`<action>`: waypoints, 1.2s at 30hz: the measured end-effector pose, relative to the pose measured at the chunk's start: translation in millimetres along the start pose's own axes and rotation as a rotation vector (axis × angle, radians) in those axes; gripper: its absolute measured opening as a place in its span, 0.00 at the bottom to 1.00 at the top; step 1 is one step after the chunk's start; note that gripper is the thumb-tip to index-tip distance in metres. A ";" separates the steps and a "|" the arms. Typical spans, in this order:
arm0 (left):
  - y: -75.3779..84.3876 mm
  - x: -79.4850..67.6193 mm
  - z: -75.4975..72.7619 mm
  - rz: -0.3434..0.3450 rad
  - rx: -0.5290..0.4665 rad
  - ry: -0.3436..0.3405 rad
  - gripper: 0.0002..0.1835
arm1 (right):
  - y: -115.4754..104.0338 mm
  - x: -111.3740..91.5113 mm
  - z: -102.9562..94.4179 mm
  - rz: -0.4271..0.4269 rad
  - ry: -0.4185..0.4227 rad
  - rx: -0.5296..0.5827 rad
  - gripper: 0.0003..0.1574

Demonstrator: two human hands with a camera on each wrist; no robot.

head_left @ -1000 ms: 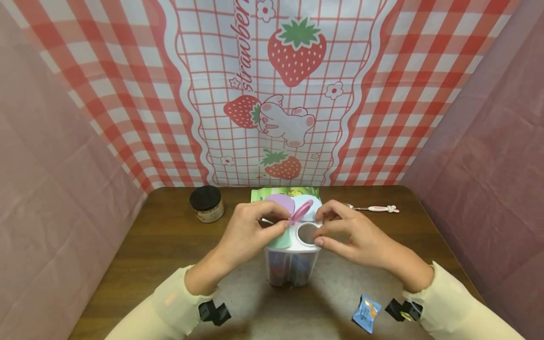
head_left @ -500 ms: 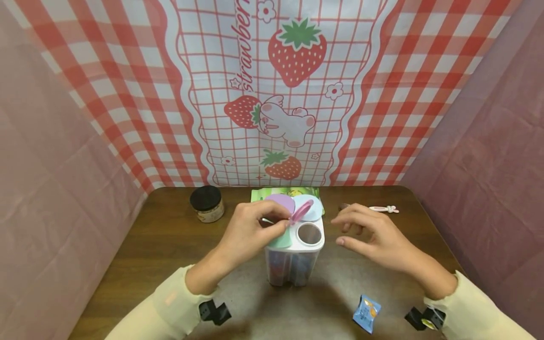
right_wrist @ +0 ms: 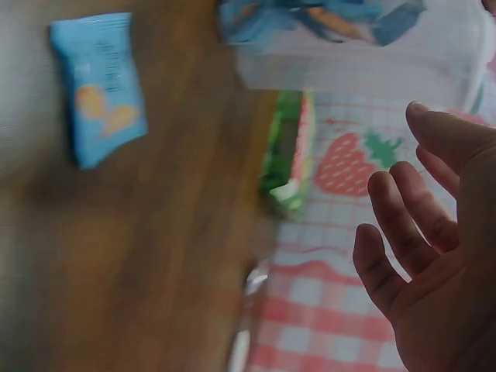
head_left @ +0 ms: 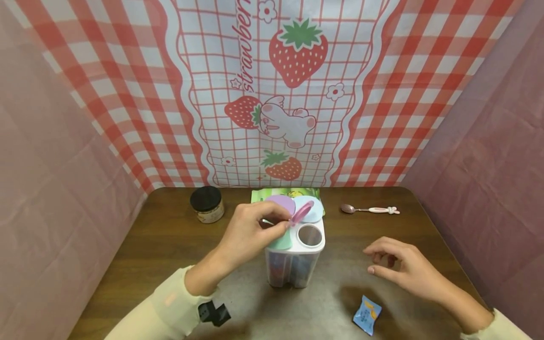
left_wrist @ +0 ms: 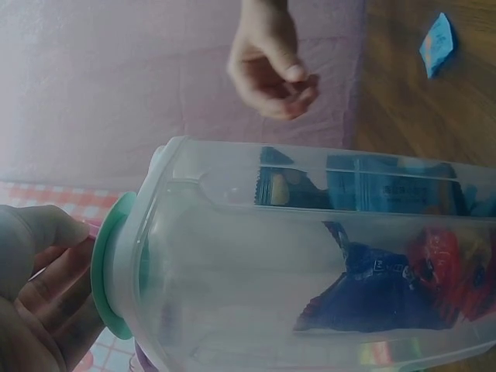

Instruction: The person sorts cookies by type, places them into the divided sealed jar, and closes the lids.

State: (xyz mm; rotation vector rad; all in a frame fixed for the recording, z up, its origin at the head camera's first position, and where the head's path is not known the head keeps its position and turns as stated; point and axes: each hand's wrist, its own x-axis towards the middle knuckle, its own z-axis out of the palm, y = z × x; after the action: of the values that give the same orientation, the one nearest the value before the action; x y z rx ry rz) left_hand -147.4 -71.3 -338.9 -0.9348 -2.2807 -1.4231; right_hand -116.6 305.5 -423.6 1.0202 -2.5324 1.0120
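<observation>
A clear storage box (head_left: 293, 269) with a white top stands mid-table; wrapped snacks show through its wall (left_wrist: 232, 271). Purple, pale blue and green lids (head_left: 280, 242) cover three of its round openings. The front right opening (head_left: 310, 235) is uncovered, its pink lid (head_left: 302, 212) tipped up. My left hand (head_left: 250, 231) pinches the pink lid's edge between thumb and fingers. Away to the right, my right hand (head_left: 408, 267) hovers above the table with loosely bent fingers, holding nothing. Below it lies a small blue snack packet (head_left: 367, 315); the right wrist view shows this packet (right_wrist: 99, 89) too.
A jar with a black lid (head_left: 207, 204) stands at the back left. Behind the box lies a green package (head_left: 265, 192). A spoon with a rabbit-shaped handle end (head_left: 369, 209) lies at the back right. Cloth walls surround the table.
My right hand has moved from the box's open hole rightward and toward the front, over by the blue packet. The left hand keeps holding the pink lid up in the same place.
</observation>
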 end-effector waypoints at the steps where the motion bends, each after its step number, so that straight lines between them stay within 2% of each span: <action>1: 0.0 0.0 0.0 -0.001 0.000 0.000 0.05 | 2.9 -6.1 1.8 0.008 0.001 0.002 0.31; 9: 0.3 -0.2 0.4 -0.012 -0.008 0.003 0.05 | 18.2 -48.8 17.7 0.101 -0.026 0.058 0.28; 18: -0.2 -0.4 0.9 -0.013 0.002 0.005 0.05 | 35.5 -80.7 38.7 0.142 -0.082 0.140 0.24; 26: 0.0 0.2 1.1 -0.007 -0.001 -0.003 0.05 | 43.8 -95.2 50.0 0.159 -0.117 0.154 0.25; 36: 1.9 -0.2 0.9 -0.014 0.002 -0.003 0.06 | 43.6 -99.2 57.2 0.171 -0.139 0.170 0.26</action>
State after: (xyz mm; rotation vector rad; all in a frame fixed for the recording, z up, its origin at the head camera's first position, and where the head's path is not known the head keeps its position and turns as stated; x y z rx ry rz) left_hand -145.9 -70.1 -338.2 -0.9235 -2.2947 -1.4262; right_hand -71.4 341.3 -531.6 0.9601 -2.7236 1.2638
